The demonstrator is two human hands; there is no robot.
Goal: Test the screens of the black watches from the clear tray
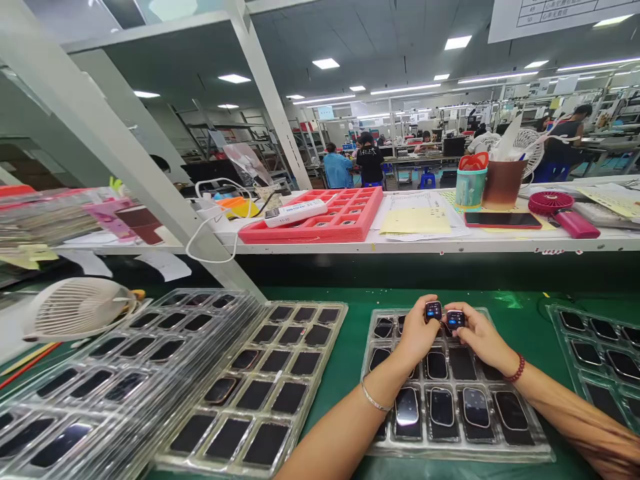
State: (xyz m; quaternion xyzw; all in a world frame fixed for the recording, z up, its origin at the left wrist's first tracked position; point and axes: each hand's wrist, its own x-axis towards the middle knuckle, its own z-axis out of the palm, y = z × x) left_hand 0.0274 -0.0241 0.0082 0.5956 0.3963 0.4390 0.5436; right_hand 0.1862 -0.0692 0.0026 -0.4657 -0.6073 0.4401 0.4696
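My left hand (pixel 419 331) grips a smartwatch body (pixel 433 311) with its screen lit, held between thumb and fingers. Close beside it, my right hand (pixel 477 331) pinches a second lit smartwatch body (pixel 455 321). Both screens face me and show small icons with a blue patch. Beneath both hands lies a clear plastic tray (pixel 500 452) on the green mat, its pockets holding several dark-screened watch bodies (pixel 441 407). Some of the tray's far pockets are hidden behind my hands and forearms.
Left of my arms lie another clear tray (pixel 344 313) and a tall stack of loaded trays (pixel 165 393), with a white fan (pixel 80 308) behind. A further tray (pixel 556 327) is at right. The shelf (pixel 330 249) ahead carries a red foam tray (pixel 367 230), papers and a phone (pixel 503 220).
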